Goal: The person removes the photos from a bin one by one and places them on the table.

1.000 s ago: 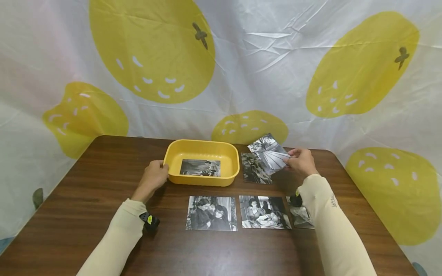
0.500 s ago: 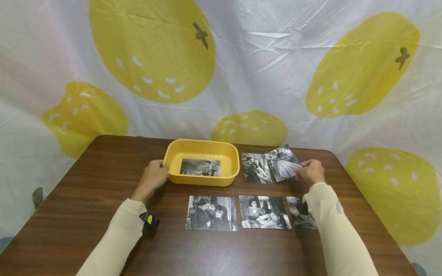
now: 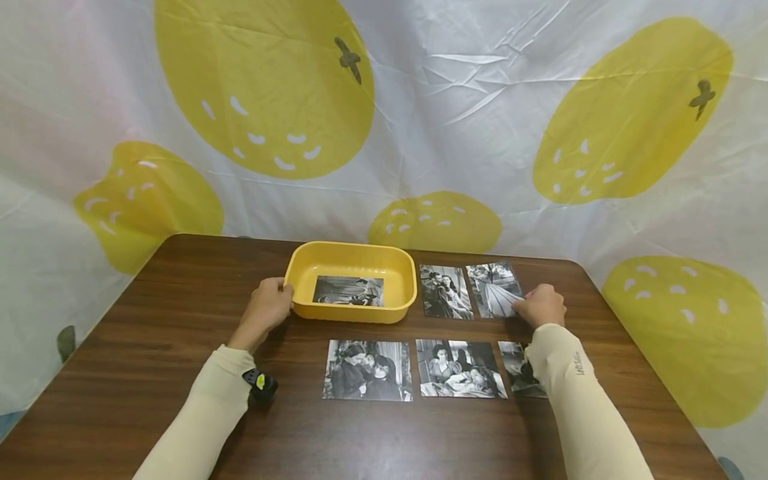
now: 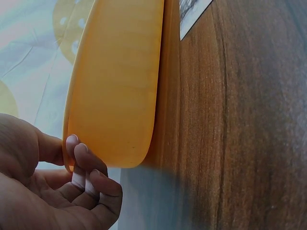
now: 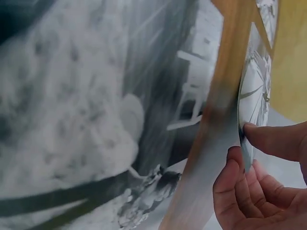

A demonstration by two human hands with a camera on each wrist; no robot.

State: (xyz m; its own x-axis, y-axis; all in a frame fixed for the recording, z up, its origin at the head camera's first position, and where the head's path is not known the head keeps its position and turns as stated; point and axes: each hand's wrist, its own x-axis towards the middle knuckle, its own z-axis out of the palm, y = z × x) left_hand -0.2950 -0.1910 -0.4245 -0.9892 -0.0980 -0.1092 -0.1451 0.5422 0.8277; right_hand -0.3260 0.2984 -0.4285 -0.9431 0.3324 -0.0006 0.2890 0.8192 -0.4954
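Note:
A yellow plastic tray [image 3: 399, 267] stands at the back of the table, one black-and-white photo [image 3: 348, 291] lying inside. My left hand [image 3: 270, 305] grips the tray's left rim; the left wrist view shows thumb and fingers pinching the edge of its wall [image 4: 115, 86]. My right hand [image 3: 542, 305] pinches the lower right corner of a photo with a wide pale skirt-like shape [image 3: 495, 293]. In the right wrist view the thumb lies on this photo's face [image 5: 254, 91], fingers behind, and the print bows slightly. Just left of it lies a photo of a couple [image 3: 446, 293].
In a front row lie a photo of huddled figures [image 3: 368, 371], a photo of a woman beside a reclining figure [image 3: 461, 370] and a third photo [image 3: 517, 373] partly hidden by my right wrist. A fruit-print curtain [image 3: 444, 133] hangs behind the wooden table [image 3: 150, 347].
My right hand has carried its photo rightward and down, from over the couple photo to a place beside it, and turned it straighter. My left hand and the tray have stayed put.

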